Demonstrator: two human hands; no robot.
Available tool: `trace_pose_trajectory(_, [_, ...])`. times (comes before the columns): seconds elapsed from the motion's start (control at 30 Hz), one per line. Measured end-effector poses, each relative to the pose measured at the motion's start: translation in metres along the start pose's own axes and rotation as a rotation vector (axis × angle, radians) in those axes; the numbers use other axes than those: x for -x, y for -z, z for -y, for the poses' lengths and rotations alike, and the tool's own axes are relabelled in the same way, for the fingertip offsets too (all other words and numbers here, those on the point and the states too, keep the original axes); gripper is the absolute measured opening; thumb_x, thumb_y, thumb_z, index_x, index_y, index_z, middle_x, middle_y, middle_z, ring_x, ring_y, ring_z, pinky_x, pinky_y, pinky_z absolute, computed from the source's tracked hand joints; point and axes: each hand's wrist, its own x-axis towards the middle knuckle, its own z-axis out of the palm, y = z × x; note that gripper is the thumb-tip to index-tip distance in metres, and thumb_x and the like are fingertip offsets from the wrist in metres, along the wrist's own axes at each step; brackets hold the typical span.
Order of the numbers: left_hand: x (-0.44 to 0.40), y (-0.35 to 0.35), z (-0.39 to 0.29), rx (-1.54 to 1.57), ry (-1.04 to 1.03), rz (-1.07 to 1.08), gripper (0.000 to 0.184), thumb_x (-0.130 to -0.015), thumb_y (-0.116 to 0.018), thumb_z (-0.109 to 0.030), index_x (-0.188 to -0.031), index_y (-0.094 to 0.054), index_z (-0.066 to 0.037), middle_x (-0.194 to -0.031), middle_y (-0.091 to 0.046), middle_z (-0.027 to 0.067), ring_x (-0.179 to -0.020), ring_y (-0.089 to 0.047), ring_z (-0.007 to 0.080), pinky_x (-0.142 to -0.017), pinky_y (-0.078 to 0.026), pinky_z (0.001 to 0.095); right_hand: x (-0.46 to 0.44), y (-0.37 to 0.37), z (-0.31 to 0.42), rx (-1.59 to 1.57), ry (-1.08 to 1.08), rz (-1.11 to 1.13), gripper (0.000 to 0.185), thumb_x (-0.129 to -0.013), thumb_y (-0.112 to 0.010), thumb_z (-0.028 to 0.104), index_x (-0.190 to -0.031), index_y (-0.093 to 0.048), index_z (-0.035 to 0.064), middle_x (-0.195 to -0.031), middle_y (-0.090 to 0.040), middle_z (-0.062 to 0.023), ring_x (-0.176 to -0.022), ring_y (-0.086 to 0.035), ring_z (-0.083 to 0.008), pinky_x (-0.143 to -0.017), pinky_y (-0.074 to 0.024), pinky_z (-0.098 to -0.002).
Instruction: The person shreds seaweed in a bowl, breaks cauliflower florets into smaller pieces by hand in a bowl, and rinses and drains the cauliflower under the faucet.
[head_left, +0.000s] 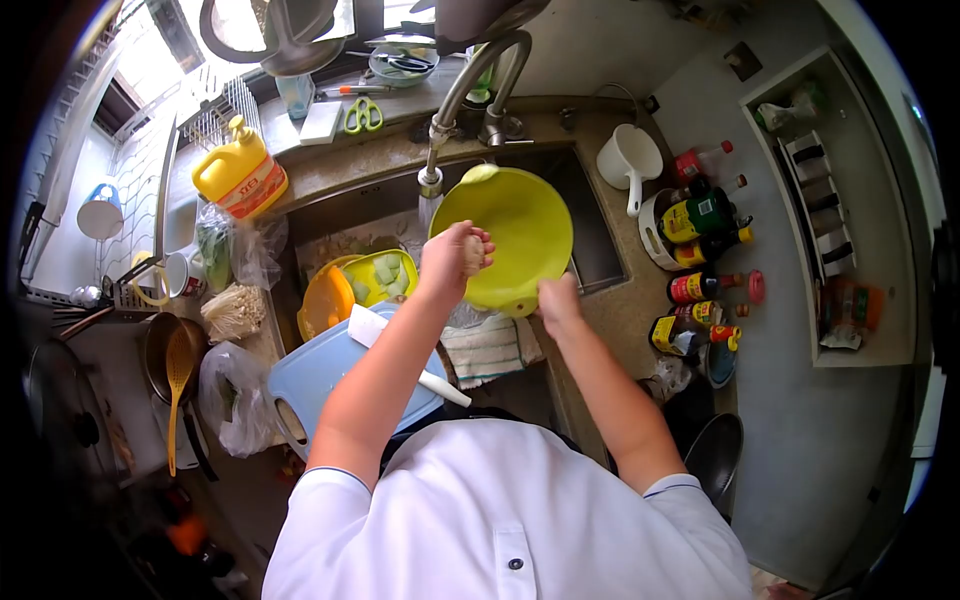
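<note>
A yellow-green plastic basin (525,235) is tilted over the sink, beside the faucet (430,175). My right hand (560,303) is closed on the basin's near rim, by its small tab. Above the basin's left side, my left hand (456,262) is curled into a fist; what it holds, if anything, I cannot make out. Water seems to run from the spout at the basin's left edge. In the left of the sink, an orange bowl (318,308) lies by a yellow-green container (362,275) with pale green pieces in it.
A blue cutting board (322,372) with a white-handled knife (440,388) lies at the near left counter edge. A striped cloth (490,350) drapes over the sink's front edge. Sauce bottles (690,290) and a white dipper (632,155) stand right; a yellow jug (243,172) stands left.
</note>
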Motion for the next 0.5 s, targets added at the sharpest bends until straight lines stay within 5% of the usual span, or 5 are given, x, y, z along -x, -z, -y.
trace_pose_trajectory(0.1, [-0.022,-0.001,0.024,-1.143,-0.354,-0.135,0.036,-0.095,-0.059,-0.029,-0.108,-0.065,0.004,-0.093,-0.069,0.0192,-0.083,-0.068,0.0265,-0.077,-0.053,0.0349,0.02,-0.018,-0.012,-0.222,-0.229,0.118,0.03,-0.08,-0.049,-0.007,-0.107,-0.061,-0.0021,-0.094,-0.065,-0.0128,-0.082,-0.067,-0.0284,-0.063,-0.0567,-0.0417])
trace_pose_trajectory(0.17, [-0.064,0.048,0.069,-1.74,-1.049,-0.382,0.035,-0.095,-0.058,-0.025,-0.116,-0.065,0.003,-0.095,-0.07,0.0211,-0.086,-0.068,0.0281,-0.081,-0.051,0.0359,0.016,-0.034,-0.028,-0.318,-0.232,0.074,0.026,-0.081,-0.049,-0.004,-0.104,-0.062,-0.0046,-0.09,-0.065,-0.0146,-0.072,-0.067,-0.0302,-0.054,-0.0551,-0.0444])
trace_pose_trajectory(0.27, [-0.07,0.061,0.049,-1.206,-0.706,-0.223,0.032,-0.093,-0.056,-0.024,-0.107,-0.069,0.001,-0.096,-0.071,0.021,-0.094,-0.068,0.0341,-0.084,-0.051,0.0366,-0.001,-0.056,-0.042,-0.366,-0.262,0.079,0.027,-0.081,-0.049,-0.005,-0.105,-0.061,-0.0056,-0.095,-0.064,-0.017,-0.076,-0.067,-0.0315,-0.057,-0.0566,-0.0455])
trace_pose_trajectory(0.37, [-0.088,0.076,0.028,-0.791,-0.336,-0.437,0.026,-0.091,-0.056,-0.014,-0.107,-0.069,0.002,-0.107,-0.069,0.0216,-0.099,-0.068,0.0297,-0.088,-0.05,0.0332,-0.021,-0.076,-0.045,-0.445,-0.323,0.154,0.03,-0.081,-0.05,-0.008,-0.11,-0.058,-0.0061,-0.102,-0.063,-0.0179,-0.085,-0.067,-0.034,-0.067,-0.0583,-0.0492])
trace_pose_trajectory(0.5, [-0.109,0.1,0.017,-1.243,-0.451,-0.321,0.051,-0.079,-0.068,-0.013,-0.129,-0.059,-0.006,-0.113,-0.066,0.0233,-0.1,-0.067,0.0329,-0.089,-0.051,0.0376,-0.044,-0.108,-0.05,-0.391,-0.294,0.209,0.031,-0.081,-0.051,-0.007,-0.112,-0.056,-0.0064,-0.104,-0.063,-0.0172,-0.082,-0.068,-0.0322,-0.065,-0.0582,-0.0478])
